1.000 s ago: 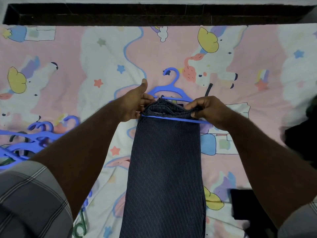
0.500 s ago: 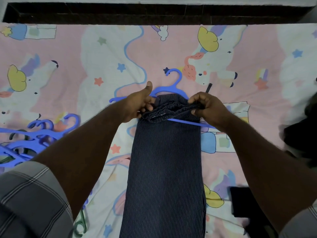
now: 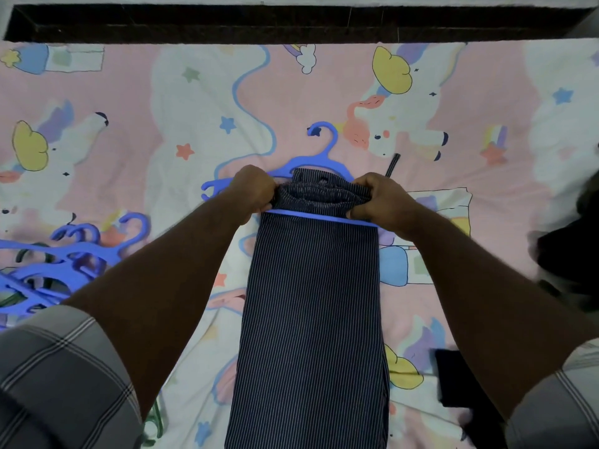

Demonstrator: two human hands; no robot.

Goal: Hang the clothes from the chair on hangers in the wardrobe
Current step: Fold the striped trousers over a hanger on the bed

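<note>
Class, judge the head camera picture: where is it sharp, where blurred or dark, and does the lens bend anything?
Head view: soft, even light; the striped trousers and both hands' grip are sharp; the dark clothing at the right edge is smeared and underexposed; the wide lens bows the dark bed frame along the top.

The striped trousers (image 3: pixel 311 319) are dark navy with fine pale pinstripes, folded lengthwise into a long narrow panel lying flat on the bed, running from the near edge of view up to the hanger. The far end is bunched and threaded over the lower bar of the blue plastic hanger (image 3: pixel 319 157), which lies flat with its hook pointing away. A stack of spare blue hangers (image 3: pixel 61 257), apparently with one green one beneath, lies well to the left.
</note>
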